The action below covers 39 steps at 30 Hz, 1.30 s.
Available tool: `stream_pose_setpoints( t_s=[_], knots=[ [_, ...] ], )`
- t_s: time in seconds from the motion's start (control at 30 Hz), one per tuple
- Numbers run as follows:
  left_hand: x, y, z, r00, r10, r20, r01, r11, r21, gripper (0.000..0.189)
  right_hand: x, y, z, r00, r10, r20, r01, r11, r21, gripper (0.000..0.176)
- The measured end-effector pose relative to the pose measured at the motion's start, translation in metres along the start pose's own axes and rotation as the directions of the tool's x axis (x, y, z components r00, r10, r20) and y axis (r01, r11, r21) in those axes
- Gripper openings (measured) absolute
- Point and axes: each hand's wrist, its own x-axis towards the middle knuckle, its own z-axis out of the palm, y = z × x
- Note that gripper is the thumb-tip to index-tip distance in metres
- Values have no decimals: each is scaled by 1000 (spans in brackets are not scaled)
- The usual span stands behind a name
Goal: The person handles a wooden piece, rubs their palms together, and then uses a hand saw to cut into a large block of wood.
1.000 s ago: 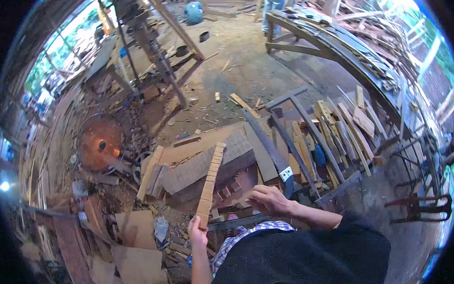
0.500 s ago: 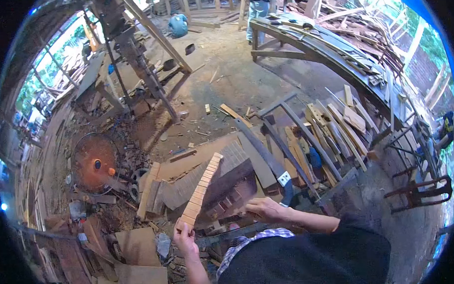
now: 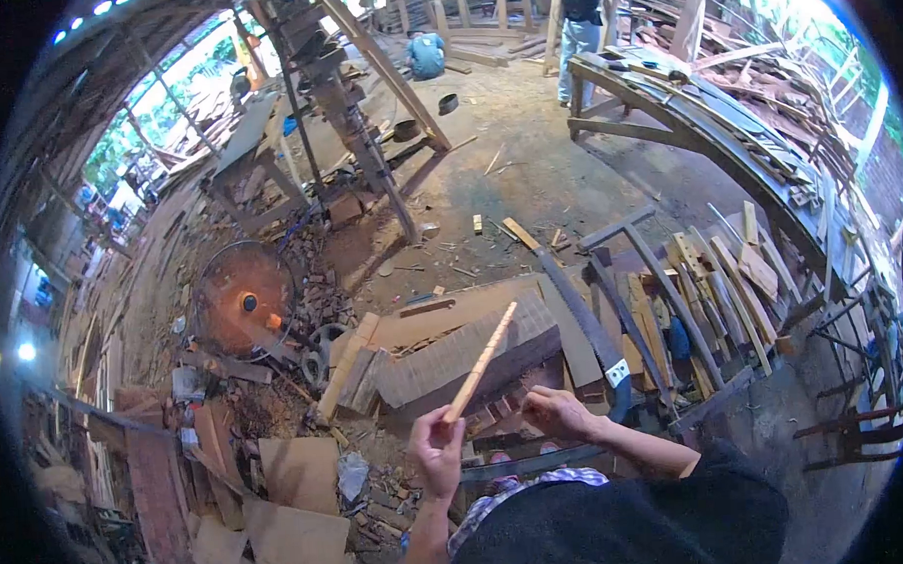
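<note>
My left hand (image 3: 438,454) is closed on the lower end of a thin wooden strip (image 3: 484,358) marked with cross lines. The strip points up and away, its narrow edge towards me. To its right, my right hand (image 3: 558,414) is apart from the strip, fingers curled; anything inside them is too small or hidden to make out. Beyond both hands lies a thick wooden block (image 3: 445,367) with lines across its top. A handsaw (image 3: 580,322) with a dark handle rests right of the block.
At the left stands a round, rusty-orange fan-like object (image 3: 241,301). Wooden frames and boards (image 3: 715,283) lie at the right, below a long workbench (image 3: 685,125). Cardboard-like sheets (image 3: 297,476) cover the lower left. Two people (image 3: 426,56) are at the far end.
The wooden strip has turned from showing its broad lined face to nearly edge-on. My view has shifted, so the surroundings sit further right and lower. My right hand remains curled.
</note>
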Motion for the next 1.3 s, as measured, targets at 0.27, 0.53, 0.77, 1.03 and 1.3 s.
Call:
stream_pose_setpoints(
  t_s=[0.27, 0.53, 0.77, 1.03, 1.3],
  knots=[
    [3, 27, 11, 905, 364, 219, -402, 901, 164, 27, 18, -17, 14, 962, 26, -272, 25, 983, 181, 17],
    [-5, 21, 15, 839, 443, 315, -510, 843, 171, 31, 14, -33, 19, 871, 491, -30, -220, 443, 869, 39],
    [-43, -14, 10, 892, 296, 342, -354, 927, 122, 37, 20, -19, 35, 828, 528, 187, -342, 212, 915, 48],
    [-72, -71, -2, 891, -328, 312, 435, 813, -387, 50, 40, 7, 79, 797, 526, 297, -451, 192, 871, 50],
    [-10, -202, 3, 859, -455, -233, 306, 823, -479, 30, 27, 33, 98, 756, 491, 432, -621, 331, 711, 50]
  ],
)
